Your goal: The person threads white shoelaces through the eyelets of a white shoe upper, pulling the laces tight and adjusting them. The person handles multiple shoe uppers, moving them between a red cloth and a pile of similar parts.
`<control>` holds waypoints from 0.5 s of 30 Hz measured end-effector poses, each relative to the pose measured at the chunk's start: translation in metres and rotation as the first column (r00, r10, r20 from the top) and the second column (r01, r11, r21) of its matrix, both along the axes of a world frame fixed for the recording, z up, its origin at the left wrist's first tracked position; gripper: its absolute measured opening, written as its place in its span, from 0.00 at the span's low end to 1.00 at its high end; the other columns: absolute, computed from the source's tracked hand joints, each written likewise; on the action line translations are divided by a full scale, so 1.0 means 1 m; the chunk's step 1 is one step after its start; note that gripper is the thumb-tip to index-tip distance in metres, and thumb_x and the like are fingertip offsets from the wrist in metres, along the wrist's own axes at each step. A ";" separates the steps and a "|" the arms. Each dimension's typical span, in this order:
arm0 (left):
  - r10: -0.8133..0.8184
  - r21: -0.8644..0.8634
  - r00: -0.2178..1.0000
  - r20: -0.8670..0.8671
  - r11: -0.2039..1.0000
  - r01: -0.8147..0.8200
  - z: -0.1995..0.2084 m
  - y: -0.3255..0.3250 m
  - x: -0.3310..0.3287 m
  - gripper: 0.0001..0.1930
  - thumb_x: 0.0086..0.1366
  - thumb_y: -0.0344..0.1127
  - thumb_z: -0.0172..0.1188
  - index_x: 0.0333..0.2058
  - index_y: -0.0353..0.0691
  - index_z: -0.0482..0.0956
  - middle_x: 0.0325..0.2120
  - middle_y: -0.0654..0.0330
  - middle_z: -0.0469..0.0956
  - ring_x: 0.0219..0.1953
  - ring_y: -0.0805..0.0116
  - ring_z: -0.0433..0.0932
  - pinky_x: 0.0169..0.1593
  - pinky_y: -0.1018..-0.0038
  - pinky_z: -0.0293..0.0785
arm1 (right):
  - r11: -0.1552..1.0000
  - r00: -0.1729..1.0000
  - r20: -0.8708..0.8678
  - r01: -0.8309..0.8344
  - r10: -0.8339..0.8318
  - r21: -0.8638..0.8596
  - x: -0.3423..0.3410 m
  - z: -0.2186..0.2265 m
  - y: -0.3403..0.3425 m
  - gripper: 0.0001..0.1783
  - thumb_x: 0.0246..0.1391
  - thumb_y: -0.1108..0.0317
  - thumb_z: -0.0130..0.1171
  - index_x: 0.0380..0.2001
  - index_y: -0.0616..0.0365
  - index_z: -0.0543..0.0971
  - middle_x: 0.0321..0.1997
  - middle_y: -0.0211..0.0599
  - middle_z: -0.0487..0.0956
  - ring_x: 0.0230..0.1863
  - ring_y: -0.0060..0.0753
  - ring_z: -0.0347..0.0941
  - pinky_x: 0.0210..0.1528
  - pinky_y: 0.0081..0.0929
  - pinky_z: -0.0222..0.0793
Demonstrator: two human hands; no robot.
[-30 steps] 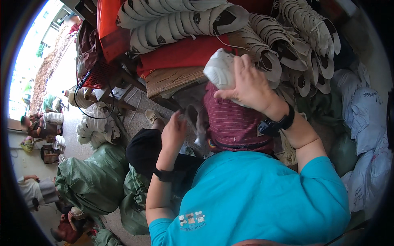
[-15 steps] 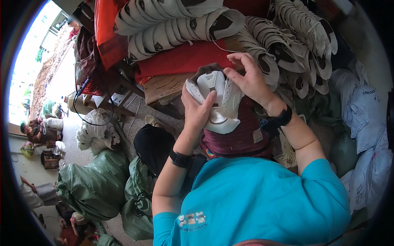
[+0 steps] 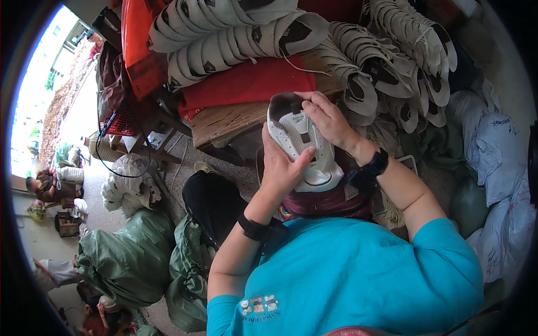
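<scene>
Shoe upper, white, soft-looking, rounded toe toward the body, mesh over toe and tongue, rows of punched eyelets on the side flaps, dark grey-brown fabric lining in the curved collar at the far end; held above the maroon striped cloth on the lap, just off the near edge of the worktop. Left hand grasping the upper's left side, thumb laid over the front near the throat, other fingers mostly hidden behind it. Right hand at the collar's right rim, fingers bent over the edge and touching it, firm pinch or light rest cannot tell. Worktop rough grained wood, smooth red cloth on it, nested off-white uppers in ribbed curved rows above; crumpled green woven sack on the left
</scene>
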State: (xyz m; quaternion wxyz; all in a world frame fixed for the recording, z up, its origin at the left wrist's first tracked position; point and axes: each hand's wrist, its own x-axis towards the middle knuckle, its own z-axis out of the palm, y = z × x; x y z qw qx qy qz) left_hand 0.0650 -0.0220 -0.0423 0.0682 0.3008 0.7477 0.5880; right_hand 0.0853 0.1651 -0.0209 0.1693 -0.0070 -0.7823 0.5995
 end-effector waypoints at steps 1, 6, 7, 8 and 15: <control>-0.003 0.020 1.000 0.006 1.000 0.003 -0.004 -0.001 0.005 0.54 0.53 0.43 0.71 0.66 0.25 0.42 0.58 0.36 0.61 0.62 0.44 0.64 0.64 0.59 0.62 | 0.999 1.000 0.001 -0.012 0.012 -0.044 0.004 -0.005 -0.001 0.20 0.69 0.63 0.47 0.58 0.62 0.72 0.52 0.36 0.74 0.52 0.24 0.71 0.56 0.25 0.66; -0.100 -0.034 0.990 0.095 0.994 0.103 -0.026 -0.011 0.005 0.54 0.54 0.44 0.72 0.65 0.25 0.42 0.59 0.40 0.60 0.63 0.50 0.63 0.65 0.60 0.61 | 0.981 0.992 0.082 0.077 -0.093 0.176 0.003 -0.020 -0.006 0.17 0.69 0.60 0.47 0.51 0.60 0.74 0.44 0.37 0.75 0.46 0.22 0.72 0.51 0.26 0.68; -0.147 -0.030 0.973 0.178 0.987 0.155 -0.027 -0.007 -0.004 0.54 0.56 0.44 0.72 0.65 0.26 0.39 0.60 0.41 0.58 0.64 0.52 0.62 0.66 0.61 0.60 | 0.993 0.979 0.176 0.095 -0.106 0.068 -0.003 -0.029 -0.001 0.17 0.68 0.59 0.48 0.50 0.61 0.74 0.45 0.38 0.76 0.47 0.24 0.72 0.51 0.27 0.68; -0.194 -0.021 0.946 0.259 0.978 0.206 -0.031 -0.005 -0.012 0.55 0.57 0.43 0.71 0.65 0.27 0.36 0.61 0.43 0.56 0.65 0.54 0.61 0.67 0.62 0.59 | 0.992 0.957 0.270 0.124 -0.109 -0.039 -0.007 -0.039 0.002 0.18 0.67 0.58 0.49 0.48 0.61 0.75 0.45 0.39 0.76 0.48 0.26 0.72 0.52 0.28 0.68; -0.128 0.097 0.951 0.281 0.990 0.105 -0.037 -0.005 -0.017 0.53 0.50 0.40 0.76 0.62 0.29 0.45 0.56 0.45 0.63 0.61 0.55 0.65 0.65 0.61 0.61 | 0.948 0.961 0.277 0.093 -0.006 -0.304 0.006 -0.033 -0.001 0.25 0.72 0.50 0.40 0.56 0.59 0.69 0.47 0.32 0.73 0.52 0.21 0.66 0.57 0.23 0.62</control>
